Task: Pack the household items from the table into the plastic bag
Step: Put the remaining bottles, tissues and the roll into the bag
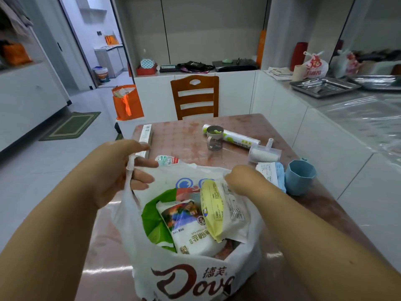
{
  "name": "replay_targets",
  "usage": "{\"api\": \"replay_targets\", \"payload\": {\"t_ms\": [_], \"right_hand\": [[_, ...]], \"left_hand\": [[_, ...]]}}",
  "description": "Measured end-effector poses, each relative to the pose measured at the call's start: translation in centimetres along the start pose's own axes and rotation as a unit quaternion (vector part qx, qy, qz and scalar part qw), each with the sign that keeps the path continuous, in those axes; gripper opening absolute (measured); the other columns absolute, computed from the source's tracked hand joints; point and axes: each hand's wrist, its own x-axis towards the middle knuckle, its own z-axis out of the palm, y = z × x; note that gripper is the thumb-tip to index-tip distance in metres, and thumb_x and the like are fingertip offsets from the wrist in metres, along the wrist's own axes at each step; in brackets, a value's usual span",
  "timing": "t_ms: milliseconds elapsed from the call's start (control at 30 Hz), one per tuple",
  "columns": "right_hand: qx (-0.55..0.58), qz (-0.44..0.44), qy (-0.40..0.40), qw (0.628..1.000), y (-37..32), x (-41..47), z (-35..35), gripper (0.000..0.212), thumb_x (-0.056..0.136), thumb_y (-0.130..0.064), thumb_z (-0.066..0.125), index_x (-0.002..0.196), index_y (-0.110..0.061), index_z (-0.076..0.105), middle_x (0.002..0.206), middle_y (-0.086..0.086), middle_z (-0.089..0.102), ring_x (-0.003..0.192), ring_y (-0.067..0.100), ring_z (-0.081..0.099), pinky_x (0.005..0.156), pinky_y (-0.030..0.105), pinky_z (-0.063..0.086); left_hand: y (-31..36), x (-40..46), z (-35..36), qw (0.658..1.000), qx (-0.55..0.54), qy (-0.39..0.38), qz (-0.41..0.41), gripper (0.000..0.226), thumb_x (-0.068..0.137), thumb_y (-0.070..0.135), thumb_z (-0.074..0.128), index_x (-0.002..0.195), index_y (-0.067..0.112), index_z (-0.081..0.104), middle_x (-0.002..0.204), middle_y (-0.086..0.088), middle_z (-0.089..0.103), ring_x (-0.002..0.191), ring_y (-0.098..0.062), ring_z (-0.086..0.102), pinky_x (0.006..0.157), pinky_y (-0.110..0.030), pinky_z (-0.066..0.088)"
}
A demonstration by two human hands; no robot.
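Right now the left hand [128, 170] has its grip pinched on the white Dove plastic bag's [191, 276] handle, lifting the mouth open, while the right hand's [240, 179] grip is curled on the far rim. Beyond that grip wait a blue cup [300, 178], lint roller [264, 154] and toothpaste tube [167, 160] on the worktop [186, 137]; I'd hold the mouth wide.

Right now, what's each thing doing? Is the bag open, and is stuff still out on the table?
plastic bag: open, partly filled with packets
left hand: grips the bag's handle
right hand: holds the bag's far rim
blue cup: upright on the table
lint roller: lying down
wrap roll: lying down
long box: lying flat
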Motion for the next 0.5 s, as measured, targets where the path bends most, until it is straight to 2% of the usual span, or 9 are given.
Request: {"api": "replay_targets", "payload": {"t_ms": [67, 100, 133, 200, 233, 300, 400, 500], "right_hand": [[0.12, -0.002, 0.022, 0.992, 0.9, 0.4, -1.8, 0.03, 0.092, -0.022, 0.046, 0.082, -0.005, 0.069, 0.08, 0.01, 0.072, 0.067, 0.023, 0.067, 0.072, 0.032, 0.055], [0.168, 0.013, 0.062, 0.984, 1.9, 1.2, -2.7, 0.027, 0.088, -0.023, 0.049, 0.076, -0.009, 0.068, 0.073, 0.009, 0.072, 0.061, 0.023, 0.067, 0.068, 0.032, 0.055], [0.194, 0.027, 0.116, 0.974, 3.4, 2.2, -3.4, 0.022, 0.083, -0.026, 0.05, 0.073, -0.012, 0.065, 0.074, 0.009, 0.072, 0.065, 0.026, 0.068, 0.07, 0.035, 0.055], [0.214, 0.098, 0.175, 0.956, 6.8, 3.9, -3.7, 0.019, 0.079, -0.03, 0.051, 0.082, -0.015, 0.062, 0.094, 0.013, 0.072, 0.086, 0.033, 0.067, 0.083, 0.041, 0.054], [0.211, 0.14, 0.167, 0.953, 8.5, 4.7, -3.0, 0.023, 0.081, -0.03, 0.051, 0.092, -0.014, 0.063, 0.104, 0.014, 0.07, 0.095, 0.034, 0.065, 0.087, 0.04, 0.053], [0.189, 0.197, 0.121, 0.954, 11.0, 6.0, -0.7, 0.036, 0.086, -0.033, 0.052, 0.113, -0.012, 0.061, 0.118, 0.013, 0.065, 0.103, 0.032, 0.062, 0.084, 0.033, 0.049], [0.244, 0.238, 0.084, 0.936, 12.5, 7.6, 2.4, 0.044, 0.085, -0.037, 0.057, 0.123, -0.014, 0.058, 0.124, 0.01, 0.062, 0.099, 0.027, 0.062, 0.074, 0.029, 0.045], [0.381, 0.284, 0.116, 0.872, 13.0, 9.0, 3.6, 0.057, 0.074, -0.036, 0.072, 0.122, -0.009, 0.058, 0.117, 0.01, 0.065, 0.093, 0.03, 0.066, 0.077, 0.033, 0.053]], "left_hand": [[0.5, 0.4, 0.0, 0.991, 0.134, 0.027, 0.003, 0.028, 0.098, 0.031, 0.047, 0.118, 0.013, 0.056, 0.087, -0.019, 0.073, 0.055, -0.027, 0.07, 0.058, -0.034, 0.059], [0.8, 0.6, 0.0, 0.978, 0.204, 0.042, 0.008, 0.028, 0.096, 0.037, 0.049, 0.112, 0.015, 0.057, 0.085, -0.017, 0.072, 0.061, -0.03, 0.071, 0.062, -0.037, 0.059], [0.9, 0.6, 0.0, 0.966, 0.252, 0.053, 0.016, 0.028, 0.094, 0.042, 0.051, 0.106, 0.017, 0.057, 0.086, -0.015, 0.071, 0.067, -0.03, 0.071, 0.065, -0.038, 0.059], [1.1, 0.8, 0.2, 0.96, 0.275, 0.051, 0.025, 0.031, 0.089, 0.05, 0.052, 0.102, 0.022, 0.057, 0.09, -0.015, 0.07, 0.073, -0.03, 0.071, 0.068, -0.04, 0.059], [1.1, 0.8, 0.4, 0.961, 0.271, 0.044, 0.025, 0.033, 0.087, 0.053, 0.052, 0.101, 0.024, 0.057, 0.091, -0.014, 0.071, 0.075, -0.03, 0.071, 0.071, -0.041, 0.059], [1.0, 0.8, 0.9, 0.96, 0.276, 0.029, 0.026, 0.038, 0.079, 0.061, 0.05, 0.094, 0.027, 0.058, 0.09, -0.013, 0.072, 0.075, -0.03, 0.072, 0.073, -0.044, 0.059], [0.6, 1.0, 2.2, 0.957, 0.288, 0.012, 0.021, 0.047, 0.063, 0.069, 0.045, 0.088, 0.031, 0.056, 0.085, -0.007, 0.074, 0.07, -0.024, 0.073, 0.073, -0.041, 0.059], [0.0, 1.5, 3.3, 0.962, 0.272, 0.013, 0.02, 0.037, 0.082, 0.061, 0.044, 0.089, 0.028, 0.058, 0.089, -0.003, 0.073, 0.074, -0.022, 0.072, 0.078, -0.041, 0.057]]}}
